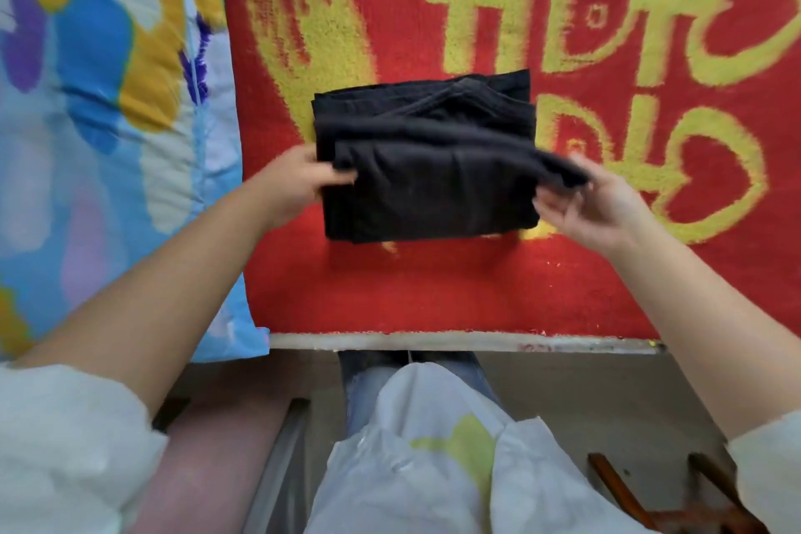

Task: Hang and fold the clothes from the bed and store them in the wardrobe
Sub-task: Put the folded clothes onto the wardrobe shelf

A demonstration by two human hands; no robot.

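Note:
A black garment (pixel 427 160), folded into a rough rectangle, lies on the red and yellow blanket (pixel 433 286) that covers the bed. My left hand (pixel 294 182) pinches the left end of the garment's top fold. My right hand (pixel 594 199) grips the right end of that same fold and holds it a little above the layers below. The raised fold stretches between both hands. The lower layers lie flat on the blanket.
A quilt (pixel 108 121) with blue, yellow and purple patches lies to the left of the red blanket. The bed's pale front edge (pixel 433 340) runs just below the blanket. A dark wooden piece (pixel 650 499) stands on the floor at the lower right.

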